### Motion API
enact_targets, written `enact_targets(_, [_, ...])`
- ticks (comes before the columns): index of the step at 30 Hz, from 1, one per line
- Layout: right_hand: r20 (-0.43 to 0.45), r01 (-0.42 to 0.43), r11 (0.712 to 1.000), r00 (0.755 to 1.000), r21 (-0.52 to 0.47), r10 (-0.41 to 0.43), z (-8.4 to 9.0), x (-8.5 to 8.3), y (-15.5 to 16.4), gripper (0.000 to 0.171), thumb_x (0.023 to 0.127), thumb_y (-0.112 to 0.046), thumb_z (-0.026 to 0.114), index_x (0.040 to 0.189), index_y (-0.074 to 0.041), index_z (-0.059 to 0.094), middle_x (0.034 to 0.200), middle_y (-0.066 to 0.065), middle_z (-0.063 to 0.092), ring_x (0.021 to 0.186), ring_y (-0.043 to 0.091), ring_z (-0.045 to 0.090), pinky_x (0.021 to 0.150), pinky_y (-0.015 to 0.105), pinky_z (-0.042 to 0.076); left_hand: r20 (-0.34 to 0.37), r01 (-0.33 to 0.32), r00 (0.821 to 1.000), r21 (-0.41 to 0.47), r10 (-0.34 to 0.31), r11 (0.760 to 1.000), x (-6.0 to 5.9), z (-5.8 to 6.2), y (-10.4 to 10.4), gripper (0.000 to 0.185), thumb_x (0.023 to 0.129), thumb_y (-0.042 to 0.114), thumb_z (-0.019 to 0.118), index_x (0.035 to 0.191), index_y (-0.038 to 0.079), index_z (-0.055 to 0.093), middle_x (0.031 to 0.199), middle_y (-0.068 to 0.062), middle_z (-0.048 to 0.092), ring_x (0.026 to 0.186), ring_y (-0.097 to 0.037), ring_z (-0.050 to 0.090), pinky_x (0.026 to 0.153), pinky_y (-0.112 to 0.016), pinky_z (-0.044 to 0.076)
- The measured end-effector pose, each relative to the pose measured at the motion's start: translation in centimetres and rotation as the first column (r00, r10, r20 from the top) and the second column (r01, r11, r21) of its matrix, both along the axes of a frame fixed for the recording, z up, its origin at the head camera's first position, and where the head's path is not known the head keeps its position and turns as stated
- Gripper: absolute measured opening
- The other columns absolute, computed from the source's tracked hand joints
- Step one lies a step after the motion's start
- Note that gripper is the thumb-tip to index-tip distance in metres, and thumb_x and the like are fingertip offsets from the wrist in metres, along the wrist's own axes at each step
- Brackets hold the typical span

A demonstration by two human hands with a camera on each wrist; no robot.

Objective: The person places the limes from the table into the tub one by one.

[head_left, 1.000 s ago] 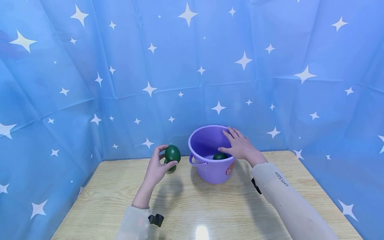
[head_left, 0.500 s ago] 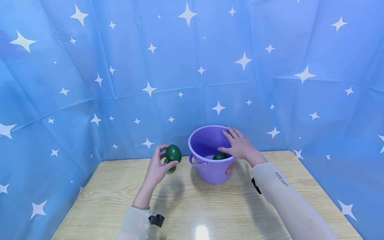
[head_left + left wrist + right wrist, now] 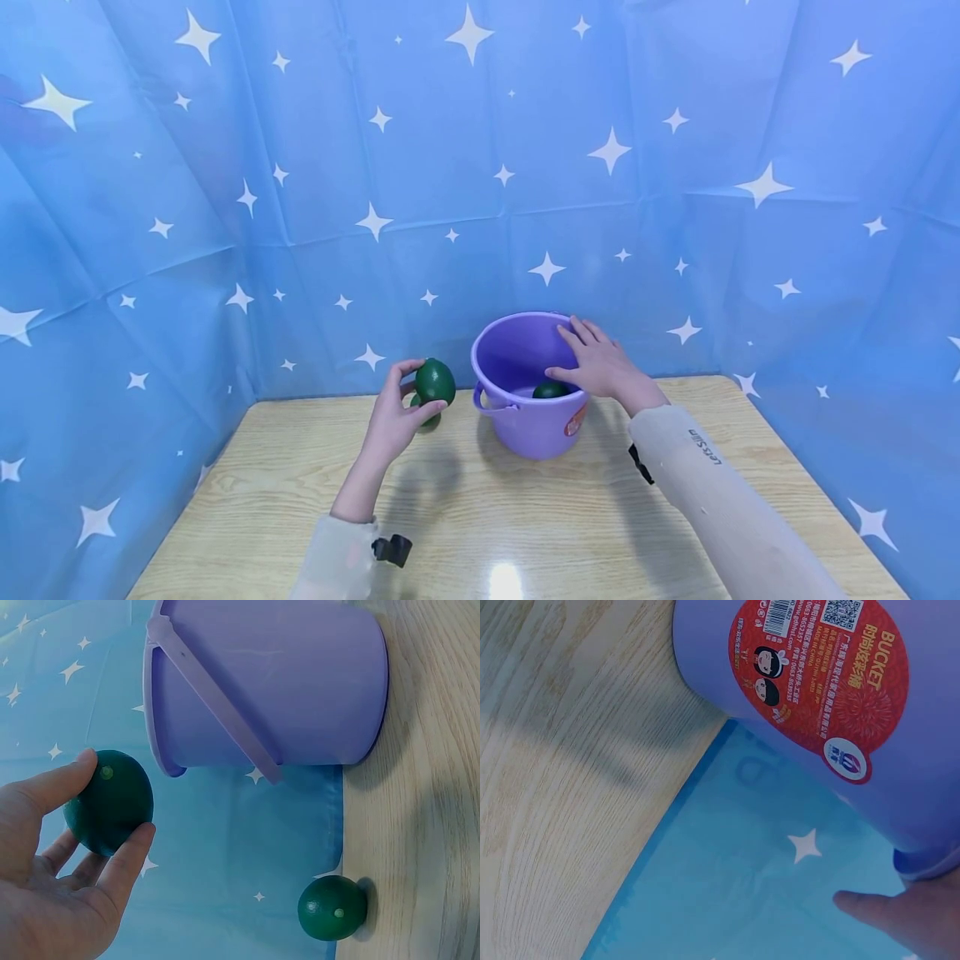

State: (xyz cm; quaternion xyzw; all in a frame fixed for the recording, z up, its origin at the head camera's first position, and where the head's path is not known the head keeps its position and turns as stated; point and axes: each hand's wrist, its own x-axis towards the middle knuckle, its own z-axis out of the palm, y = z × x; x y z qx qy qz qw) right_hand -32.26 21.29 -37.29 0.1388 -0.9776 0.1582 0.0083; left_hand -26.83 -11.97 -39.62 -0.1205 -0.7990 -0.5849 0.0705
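My left hand (image 3: 392, 417) pinches a glossy dark green avocado (image 3: 435, 382) between thumb and fingers, raised left of the purple bucket (image 3: 534, 429). A pale stem spot shows on the avocado in the left wrist view. Beneath and behind it, a second green avocado (image 3: 332, 908) lies on the table, partly covered in the head view. Another dark green avocado (image 3: 551, 390) sits inside the bucket. My right hand (image 3: 606, 367) rests across the bucket's right rim with fairly straight fingers, its thumb reaching over the opening. In the right wrist view one finger (image 3: 866, 906) sticks out beside the rim.
The bucket stands upright on a pale wooden table (image 3: 465, 517), its handle (image 3: 217, 701) hanging down on the left side. A red label (image 3: 832, 682) is on its wall. Blue cloth (image 3: 420, 167) with white stars hangs behind the table and along both sides.
The held avocado has shifted very slightly right and up, with a small turn between the left fingers. My right hand and the bucket stay where they were.
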Motion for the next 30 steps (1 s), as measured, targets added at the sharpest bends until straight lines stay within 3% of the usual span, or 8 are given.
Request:
enact_targets(22, [-0.001, -0.002, 1.000, 1.000, 0.006, 0.002, -0.14, -0.22, 0.22, 0.087, 0.095, -0.056, 0.055, 0.159, -0.009, 0.020, 0.167, 0.021, 0.008, 0.153, 0.046, 0.007, 0.117, 0.075, 0.014, 0.001, 0.017, 1.000, 0.003, -0.017, 1.000, 0.27, 0.71, 0.59, 0.069, 0.086, 0.006, 0.077, 0.143, 0.011, 0.040, 0.152, -0.013, 0.039, 0.136, -0.039, 0.048, 0.101, -0.051, 0.054])
enact_targets(30, [0.007, -0.002, 1.000, 1.000, 0.017, 0.002, 0.14, -0.08, 0.08, 0.086, 0.096, -0.056, 0.054, 0.160, -0.009, 0.019, 0.167, 0.021, 0.007, 0.153, 0.046, 0.007, 0.117, 0.074, 0.014, -0.010, 0.023, 1.000, 0.001, -0.023, 1.000, 0.36, 0.90, 0.81, 0.068, 0.085, 0.008, 0.078, 0.142, 0.012, 0.041, 0.152, -0.012, 0.040, 0.135, -0.040, 0.049, 0.103, -0.055, 0.052])
